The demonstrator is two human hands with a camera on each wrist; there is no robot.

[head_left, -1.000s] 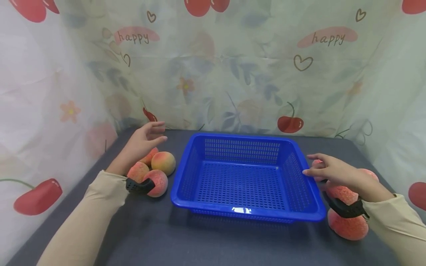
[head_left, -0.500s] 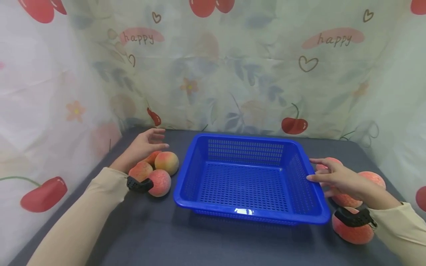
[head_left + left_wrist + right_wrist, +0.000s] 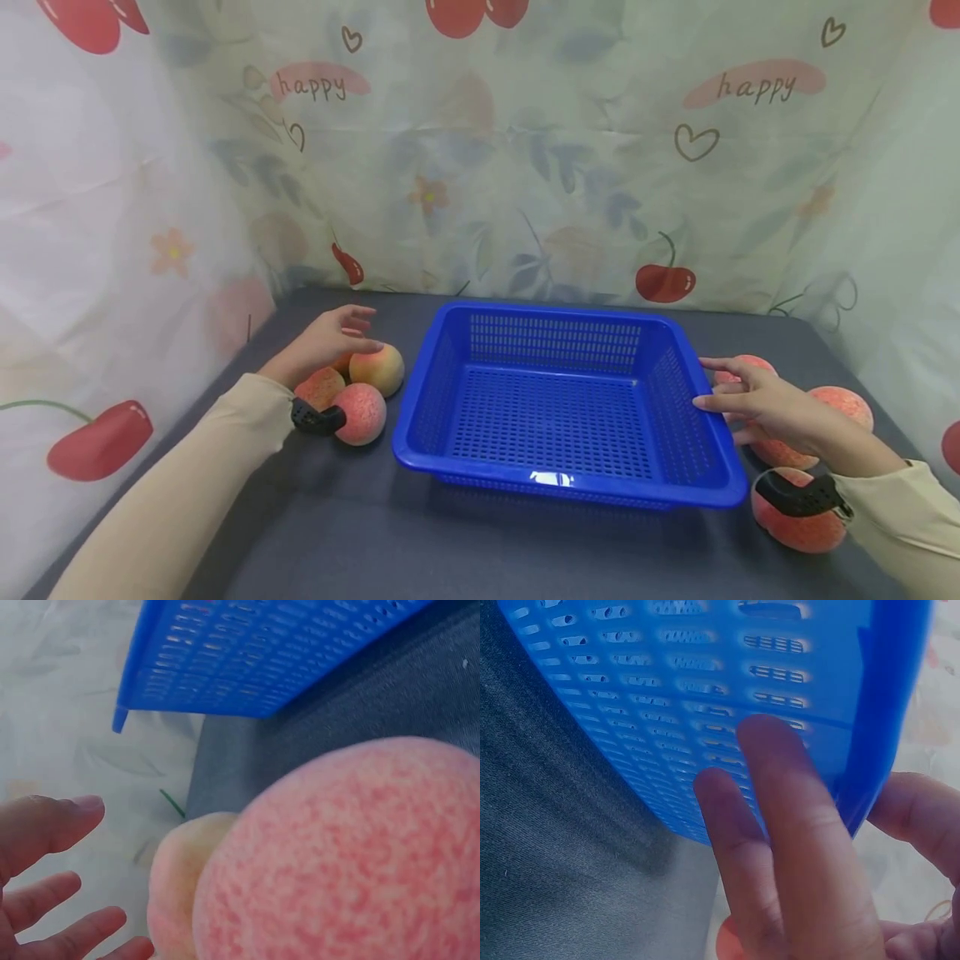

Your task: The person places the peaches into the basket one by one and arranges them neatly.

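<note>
An empty blue plastic basket (image 3: 551, 417) with perforated walls stands mid-table. My right hand (image 3: 776, 408) holds its right rim, thumb over the edge. In the right wrist view, fingers (image 3: 806, 840) lie along the outside of the basket wall (image 3: 630, 697). On the left, my left hand (image 3: 326, 342) hovers with spread fingers at a cluster of peaches, its thumb overlapping the yellow peach (image 3: 384, 371). A pink peach (image 3: 363, 415) and an orange-red peach (image 3: 321, 388) lie nearer. The left wrist view has the pink peach (image 3: 352, 862) large beside the left hand (image 3: 52, 885).
To the right of the basket lie several more peaches, including a red peach (image 3: 801, 523) in front and another peach (image 3: 843, 406) behind the wrist. A dark grey cloth (image 3: 487, 554) covers the table. Printed curtains (image 3: 510, 167) enclose the back and sides.
My right hand has closed in on the basket's right rim and now grips it. The left hand has come down toward the peaches. The view has shifted slightly.
</note>
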